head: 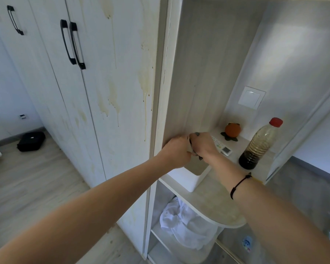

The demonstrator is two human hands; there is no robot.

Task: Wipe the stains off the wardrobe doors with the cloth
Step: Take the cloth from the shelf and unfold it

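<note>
The white wardrobe doors point(111, 77) fill the left half of the view. Yellow-brown drip stains point(145, 82) run down the rightmost door, and black handles point(72, 42) sit higher up. Both hands meet over the open niche's shelf, to the right of the doors. My left hand point(176, 152) and my right hand point(204, 144) are curled together round a small pale cloth point(191, 148) with a dark patterned edge. Most of the cloth is hidden between the fingers. Neither hand touches a door.
On the shelf point(213, 195) stand a red-capped bottle of dark liquid point(259, 145), an orange toy point(232, 130), a white remote point(222, 147) and a white box point(185, 178). White fabric point(185, 225) lies below. A black bag point(31, 141) sits on the floor.
</note>
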